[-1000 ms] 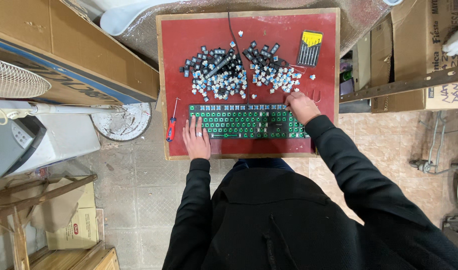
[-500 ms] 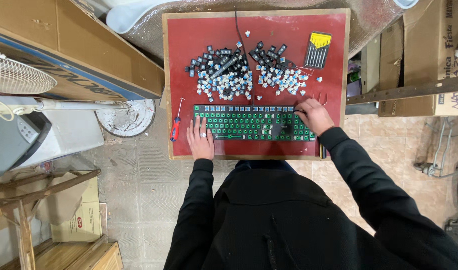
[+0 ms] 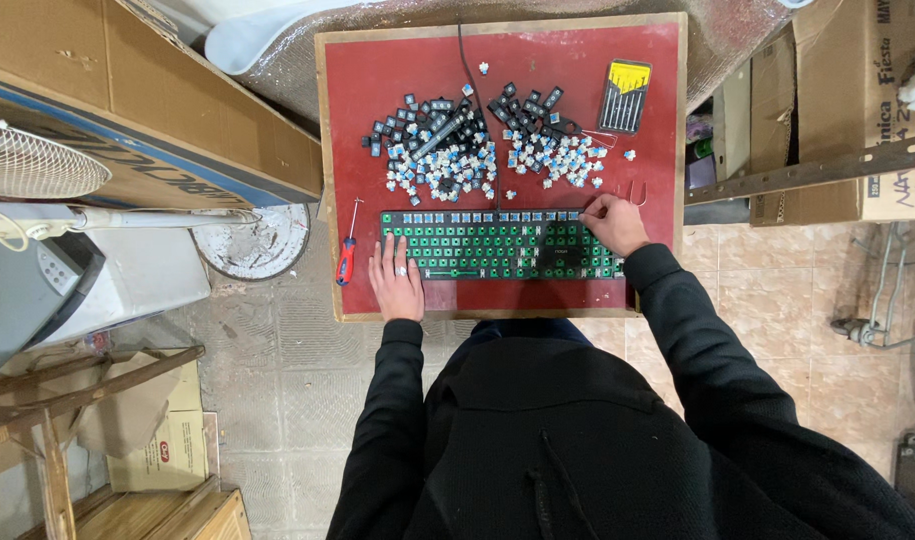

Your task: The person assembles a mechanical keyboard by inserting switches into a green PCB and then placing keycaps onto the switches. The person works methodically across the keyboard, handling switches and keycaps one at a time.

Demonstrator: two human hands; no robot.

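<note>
A stripped keyboard (image 3: 499, 245) with a green plate lies across the lower part of a red surface (image 3: 657, 150) in the upper middle of the frame, its black cable running up toward the top edge. The left hand (image 3: 395, 282) lies flat and open at the keyboard's lower left corner, fingers spread, gripping nothing. The right hand (image 3: 612, 222) sits at the keyboard's upper right corner with its fingers curled together; whether they pinch anything is too small to tell. Above the keyboard lie two heaps: a pile of black keycaps and blue switches (image 3: 432, 150) on the left and a second pile of blue switches (image 3: 552, 150) on the right. A yellow-topped case of small tools (image 3: 624, 97) rests near the upper right of the surface, and a red-handled screwdriver (image 3: 348, 250) lies just beside the left hand, along the surface's left edge.
</note>
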